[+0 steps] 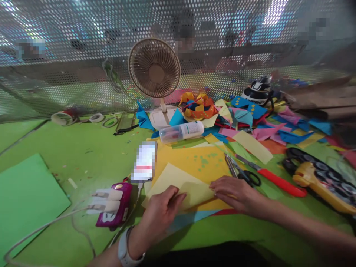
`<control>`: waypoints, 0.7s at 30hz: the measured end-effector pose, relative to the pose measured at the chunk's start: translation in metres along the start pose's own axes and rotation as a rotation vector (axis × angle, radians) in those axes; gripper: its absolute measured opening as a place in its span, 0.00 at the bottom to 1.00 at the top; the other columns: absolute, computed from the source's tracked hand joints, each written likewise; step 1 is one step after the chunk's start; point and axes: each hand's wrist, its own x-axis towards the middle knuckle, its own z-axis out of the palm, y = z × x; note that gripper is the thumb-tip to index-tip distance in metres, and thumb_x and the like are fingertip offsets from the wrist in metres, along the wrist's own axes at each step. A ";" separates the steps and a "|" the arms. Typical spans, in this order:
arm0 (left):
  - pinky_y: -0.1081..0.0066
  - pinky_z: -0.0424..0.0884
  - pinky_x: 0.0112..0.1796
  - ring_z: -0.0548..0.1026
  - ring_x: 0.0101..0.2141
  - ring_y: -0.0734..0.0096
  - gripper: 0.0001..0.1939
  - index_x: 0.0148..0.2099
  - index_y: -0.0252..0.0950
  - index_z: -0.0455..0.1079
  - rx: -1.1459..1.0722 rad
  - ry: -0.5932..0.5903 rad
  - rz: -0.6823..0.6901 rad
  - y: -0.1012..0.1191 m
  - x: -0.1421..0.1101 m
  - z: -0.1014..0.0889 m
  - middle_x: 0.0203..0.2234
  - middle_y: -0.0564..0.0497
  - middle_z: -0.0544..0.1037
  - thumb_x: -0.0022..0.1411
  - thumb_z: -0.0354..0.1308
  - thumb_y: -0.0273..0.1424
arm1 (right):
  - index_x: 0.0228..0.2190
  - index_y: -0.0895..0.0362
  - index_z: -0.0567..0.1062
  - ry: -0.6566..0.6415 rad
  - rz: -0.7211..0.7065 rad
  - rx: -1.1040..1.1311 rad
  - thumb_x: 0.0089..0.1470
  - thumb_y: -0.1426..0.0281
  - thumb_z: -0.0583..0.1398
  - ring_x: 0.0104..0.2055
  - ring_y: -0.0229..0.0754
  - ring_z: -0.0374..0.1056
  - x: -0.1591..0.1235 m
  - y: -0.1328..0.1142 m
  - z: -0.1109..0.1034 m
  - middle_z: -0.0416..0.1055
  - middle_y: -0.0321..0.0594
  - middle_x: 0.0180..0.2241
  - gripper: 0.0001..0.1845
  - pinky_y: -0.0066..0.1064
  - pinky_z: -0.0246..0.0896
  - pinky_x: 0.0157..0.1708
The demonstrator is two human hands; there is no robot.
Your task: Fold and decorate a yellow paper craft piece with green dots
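A pale yellow sheet of paper [178, 181] lies on a darker yellow sheet [200, 163] on the green table. My left hand [162, 209] rests on the pale sheet's near edge with its fingers curled down against the paper. My right hand [236, 193] lies flat on the sheet's right corner, fingers stretched and pressing it down. A white watch sits on my left wrist.
Black-handled scissors [244, 172] and a red-handled cutter [278, 181] lie right of the paper. A phone [144, 161], a purple power bank [115, 204] with cables, a glue bottle [182, 131], a small fan [154, 70], a paper scrap pile [250, 122], tape rolls [62, 118] and a green sheet [25, 193] surround it.
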 end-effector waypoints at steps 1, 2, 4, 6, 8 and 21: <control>0.75 0.53 0.21 0.57 0.19 0.77 0.13 0.27 0.38 0.57 0.011 0.008 -0.018 -0.002 0.002 0.000 0.17 0.59 0.58 0.64 0.50 0.35 | 0.46 0.57 0.70 0.019 0.006 -0.041 0.59 0.72 0.54 0.50 0.44 0.67 0.000 -0.003 0.000 0.73 0.48 0.46 0.13 0.40 0.64 0.50; 0.75 0.53 0.21 0.57 0.19 0.77 0.14 0.27 0.38 0.57 0.017 0.009 -0.034 -0.004 0.004 0.000 0.17 0.60 0.57 0.64 0.50 0.35 | 0.49 0.57 0.68 0.024 -0.009 -0.085 0.59 0.71 0.54 0.53 0.46 0.65 0.001 -0.007 0.000 0.71 0.49 0.49 0.16 0.41 0.63 0.51; 0.75 0.53 0.22 0.58 0.20 0.76 0.14 0.27 0.38 0.56 0.030 -0.007 -0.055 -0.005 0.010 0.000 0.17 0.60 0.57 0.65 0.49 0.36 | 0.55 0.58 0.63 -0.055 -0.094 -0.148 0.59 0.69 0.55 0.60 0.47 0.56 0.002 -0.014 0.001 0.63 0.50 0.56 0.22 0.44 0.57 0.56; 0.75 0.54 0.22 0.58 0.20 0.77 0.16 0.27 0.38 0.55 0.040 -0.030 -0.061 -0.006 0.015 0.001 0.18 0.60 0.56 0.66 0.48 0.38 | 0.59 0.61 0.58 -0.198 -0.205 -0.154 0.59 0.64 0.55 0.63 0.47 0.48 0.003 -0.020 0.004 0.57 0.51 0.60 0.29 0.44 0.50 0.60; 0.75 0.56 0.22 0.59 0.20 0.77 0.15 0.28 0.38 0.58 0.061 -0.040 -0.064 -0.008 0.021 0.002 0.17 0.60 0.57 0.66 0.48 0.39 | 0.61 0.63 0.53 -0.291 -0.242 -0.146 0.58 0.58 0.55 0.65 0.47 0.43 0.003 -0.022 0.008 0.53 0.52 0.61 0.36 0.45 0.43 0.62; 0.55 0.54 0.57 0.60 0.58 0.59 0.21 0.59 0.37 0.60 0.664 -0.108 0.620 -0.006 0.001 0.004 0.57 0.44 0.66 0.64 0.51 0.29 | 0.63 0.62 0.45 -0.399 -0.138 -0.100 0.58 0.51 0.51 0.66 0.47 0.38 0.002 -0.015 0.015 0.48 0.49 0.63 0.42 0.46 0.27 0.64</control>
